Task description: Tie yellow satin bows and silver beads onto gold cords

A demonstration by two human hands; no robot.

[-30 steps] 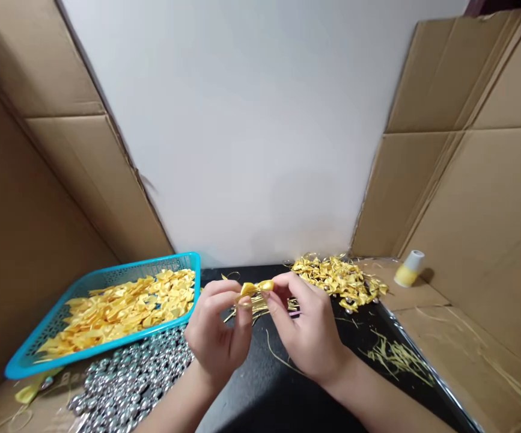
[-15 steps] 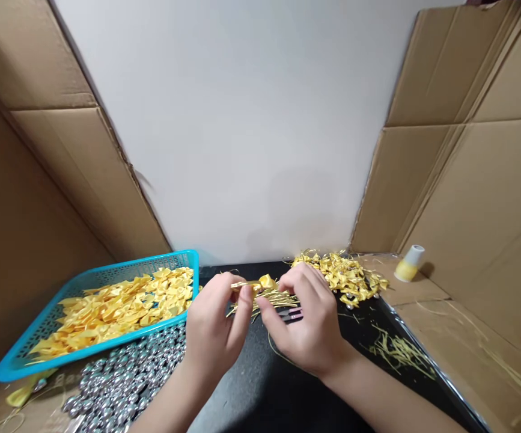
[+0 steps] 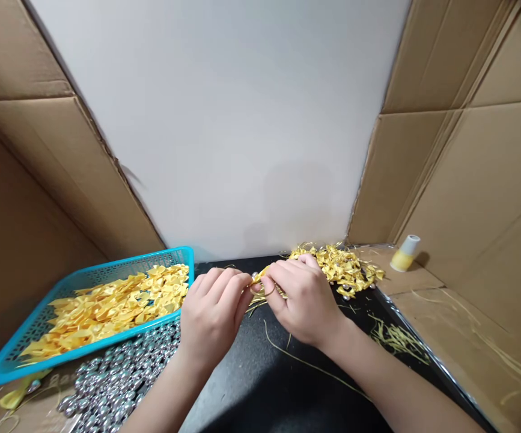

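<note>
A yellow bow, its silver bead showing, is pinched above the desk by closed fingers of the left hand and right hand, a cord loop hanging between. The bead is probably best kept centred and the loop drawn snug, without the folds being crushed.

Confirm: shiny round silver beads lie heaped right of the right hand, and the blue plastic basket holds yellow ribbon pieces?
Not quite: the head view shows the shiny round silver beads heaped left of the left hand instead. The blue plastic basket does hold yellow ribbon pieces.
</note>
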